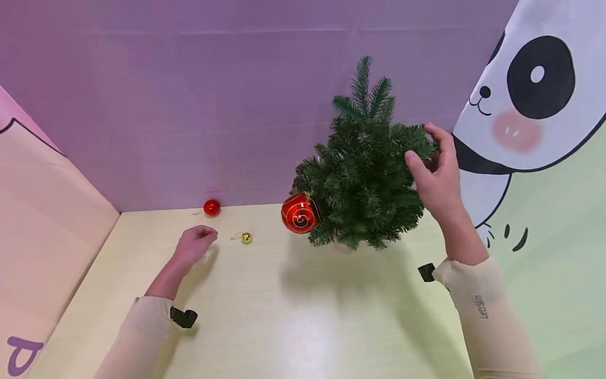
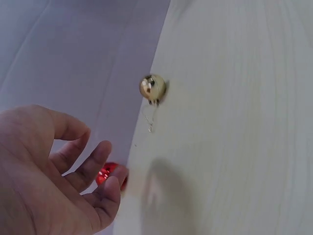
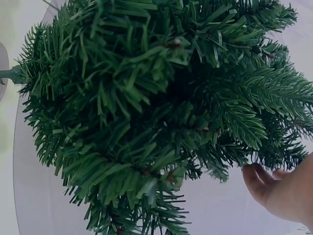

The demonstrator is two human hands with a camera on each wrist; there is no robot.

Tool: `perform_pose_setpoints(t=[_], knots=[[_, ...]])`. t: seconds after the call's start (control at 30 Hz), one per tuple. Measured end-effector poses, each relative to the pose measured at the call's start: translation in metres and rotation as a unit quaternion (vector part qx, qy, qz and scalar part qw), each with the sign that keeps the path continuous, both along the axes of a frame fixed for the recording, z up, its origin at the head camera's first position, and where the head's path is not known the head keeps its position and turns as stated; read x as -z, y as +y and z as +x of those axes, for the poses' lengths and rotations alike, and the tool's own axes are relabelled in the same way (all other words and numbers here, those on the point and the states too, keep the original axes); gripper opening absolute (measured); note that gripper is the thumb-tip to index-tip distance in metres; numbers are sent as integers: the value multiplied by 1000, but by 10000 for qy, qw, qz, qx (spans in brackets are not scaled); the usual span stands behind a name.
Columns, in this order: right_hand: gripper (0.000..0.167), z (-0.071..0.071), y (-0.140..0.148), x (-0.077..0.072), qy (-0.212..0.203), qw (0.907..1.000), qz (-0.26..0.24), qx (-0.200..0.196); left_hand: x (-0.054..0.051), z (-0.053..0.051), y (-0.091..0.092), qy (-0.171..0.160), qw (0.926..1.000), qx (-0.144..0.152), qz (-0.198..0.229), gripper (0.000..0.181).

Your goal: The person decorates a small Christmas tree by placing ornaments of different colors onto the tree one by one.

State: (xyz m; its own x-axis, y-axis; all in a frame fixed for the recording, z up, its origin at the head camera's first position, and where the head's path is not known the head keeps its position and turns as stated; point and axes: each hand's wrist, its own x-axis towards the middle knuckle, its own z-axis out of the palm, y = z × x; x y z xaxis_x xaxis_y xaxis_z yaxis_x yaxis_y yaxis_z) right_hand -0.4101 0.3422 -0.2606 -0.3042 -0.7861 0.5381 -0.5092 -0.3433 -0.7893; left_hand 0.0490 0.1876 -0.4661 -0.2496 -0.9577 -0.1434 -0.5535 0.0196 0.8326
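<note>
Tree [image 1: 366, 184], long axis upright, tip [image 1: 362, 87] up, right fingers [image 1: 440, 135] alongside

Small dark lettering [image 1: 481, 307] reading "LetsSlim" runs along the cream-coloured fabric right sleeve [image 1: 499, 337], near its cuff, and one rounded purple letter [image 1: 29, 345], shaped like a "d", stands on the peach-coloured fabric backdrop [image 1: 52, 221] beside the left edge of the pale wood-grain table [image 1: 265, 337]

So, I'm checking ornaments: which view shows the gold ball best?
Left wrist: the gold ball looks largest there, unblocked. The head view shows it small, on the table; the right wrist view doesn't show it.
</note>
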Motion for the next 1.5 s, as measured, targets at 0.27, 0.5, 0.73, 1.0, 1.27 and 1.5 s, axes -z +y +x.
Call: perform_pose_setpoints(t=[0.27,0.5,0.73,1.0,1.27,1.5], knots=[[54,-8,4,2,-171,9978,-361,-529,9,7,27,63,9923,-1239,10,34],[50,-5,13,6,-257,9966,-550,-563,11,13,23,104,9840,-1780,-8,38],[47,-2,17,7,-388,9939,-888,-522,11,19,15,25,9812,-1929,12,47],[44,4,27,8,-249,9945,-962,-330,12,20,11,-69,9797,-2005,65,48],[38,11,32,2,-219,9911,-1294,222,14,21,11,-83,9803,-1972,8,47],[47,-13,15,-10,-173,9962,-851,-93,8,24,14,-77,9802,-1976,-98,47]])
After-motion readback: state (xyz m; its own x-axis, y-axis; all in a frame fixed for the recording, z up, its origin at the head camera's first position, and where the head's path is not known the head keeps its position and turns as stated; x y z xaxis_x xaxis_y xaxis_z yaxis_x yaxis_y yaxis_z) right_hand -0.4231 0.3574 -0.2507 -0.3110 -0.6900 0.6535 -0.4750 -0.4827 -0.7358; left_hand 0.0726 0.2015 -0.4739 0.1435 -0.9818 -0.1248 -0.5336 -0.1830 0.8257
